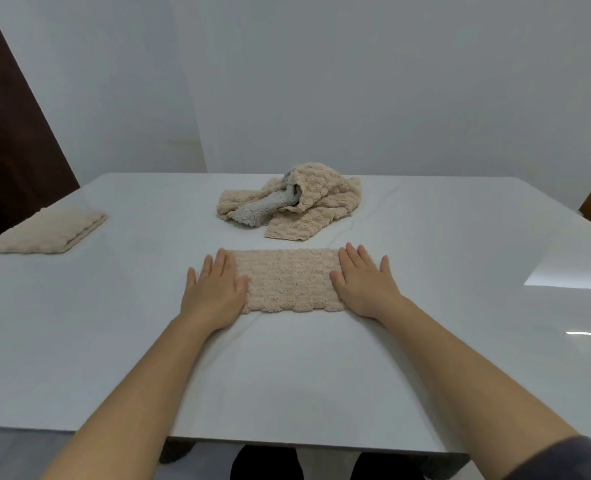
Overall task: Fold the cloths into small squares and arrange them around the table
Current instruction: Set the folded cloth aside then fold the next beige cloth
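Note:
A beige textured cloth [288,280], folded into a long strip, lies flat in the middle of the white table [321,375]. My left hand [214,289] presses flat on its left end with straight fingers. My right hand [365,280] lies flat on its right end the same way. Behind the strip sits a crumpled heap of beige and grey cloths [292,200]. A beige cloth folded into a square [49,232] rests near the table's left edge.
The glossy white table runs to a near edge at the bottom of the view and a far edge by the pale wall. A dark brown panel [10,133] stands at the left. Dark shapes [266,462] show below the near edge.

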The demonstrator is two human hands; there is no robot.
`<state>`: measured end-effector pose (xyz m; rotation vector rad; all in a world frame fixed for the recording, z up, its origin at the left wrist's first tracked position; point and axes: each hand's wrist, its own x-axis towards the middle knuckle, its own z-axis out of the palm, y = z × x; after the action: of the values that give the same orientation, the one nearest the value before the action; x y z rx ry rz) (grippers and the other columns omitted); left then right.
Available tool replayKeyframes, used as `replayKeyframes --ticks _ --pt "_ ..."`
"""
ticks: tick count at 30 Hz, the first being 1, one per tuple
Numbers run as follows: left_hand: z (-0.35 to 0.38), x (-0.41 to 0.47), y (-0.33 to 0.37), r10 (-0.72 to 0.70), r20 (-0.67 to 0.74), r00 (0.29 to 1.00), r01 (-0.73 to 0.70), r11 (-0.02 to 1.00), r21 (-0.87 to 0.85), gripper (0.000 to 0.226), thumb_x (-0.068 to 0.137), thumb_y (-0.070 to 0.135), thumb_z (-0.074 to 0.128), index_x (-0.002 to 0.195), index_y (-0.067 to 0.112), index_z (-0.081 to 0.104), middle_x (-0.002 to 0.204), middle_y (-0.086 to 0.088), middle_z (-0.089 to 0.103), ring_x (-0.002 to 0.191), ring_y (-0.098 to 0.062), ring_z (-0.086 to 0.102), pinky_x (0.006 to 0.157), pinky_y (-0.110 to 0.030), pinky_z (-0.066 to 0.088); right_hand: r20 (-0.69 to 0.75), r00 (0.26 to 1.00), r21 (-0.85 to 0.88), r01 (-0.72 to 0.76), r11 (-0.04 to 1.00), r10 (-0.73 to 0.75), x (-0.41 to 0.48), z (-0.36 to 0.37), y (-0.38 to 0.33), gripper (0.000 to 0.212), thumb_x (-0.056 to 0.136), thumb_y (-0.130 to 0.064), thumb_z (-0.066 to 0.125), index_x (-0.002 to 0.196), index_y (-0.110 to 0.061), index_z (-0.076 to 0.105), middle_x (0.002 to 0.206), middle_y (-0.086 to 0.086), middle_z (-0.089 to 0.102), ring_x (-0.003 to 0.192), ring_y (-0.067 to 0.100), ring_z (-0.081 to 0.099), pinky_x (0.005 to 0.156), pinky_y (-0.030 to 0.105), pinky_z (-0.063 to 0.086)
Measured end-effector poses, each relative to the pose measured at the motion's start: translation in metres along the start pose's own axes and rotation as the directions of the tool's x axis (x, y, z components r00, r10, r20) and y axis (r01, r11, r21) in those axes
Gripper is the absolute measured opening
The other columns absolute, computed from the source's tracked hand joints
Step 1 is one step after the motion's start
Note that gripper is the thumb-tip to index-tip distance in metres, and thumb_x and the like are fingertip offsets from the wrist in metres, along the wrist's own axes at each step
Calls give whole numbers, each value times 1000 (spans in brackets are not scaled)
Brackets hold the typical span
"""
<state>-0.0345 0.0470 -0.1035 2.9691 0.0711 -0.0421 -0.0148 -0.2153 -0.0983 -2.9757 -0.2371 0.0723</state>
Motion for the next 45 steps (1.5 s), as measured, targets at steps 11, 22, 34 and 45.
replayKeyframes --ticks 11,22,34,45 --pt "3 -3 -2 -44 -85 995 42 999 -18 64 101 46 17 155 15 5 163 -7 4 150 -21 -1 120 -46 -3 -27 993 18 115 993 -114 5 -7 -60 64 102 -50 12 157 -20 0 164 0 -8 150 22 -12 117 56 -12" --pt "-22 4 6 -202 -164 966 166 964 -208 65 86 51 54 139 18 38 134 -5 52 124 -26 46 99 -42 39 -53 993 28 109 994 -108 10 12 -66 64 101 -50 15 157 -21 5 165 -1 -2 151 22 -6 118 56 -6" --pt "-60 29 -13 -327 396 858 513 516 -686 45 83 35 73 114 6 58 108 -15 69 98 -31 68 89 -40 53 -60 991 36 121 992 -119 9 12 -65 64 101 -50 15 157 -22 5 165 -1 -1 151 22 -5 118 57 -5" --pt "-57 32 -14 -184 207 961 275 546 -791 32 87 24 70 111 5 63 104 -15 71 96 -31 69 90 -45 54 -54 990 33 130 991 -128 8 12 -66 62 101 -51 15 157 -26 4 165 0 -1 151 23 -6 118 58 -5"
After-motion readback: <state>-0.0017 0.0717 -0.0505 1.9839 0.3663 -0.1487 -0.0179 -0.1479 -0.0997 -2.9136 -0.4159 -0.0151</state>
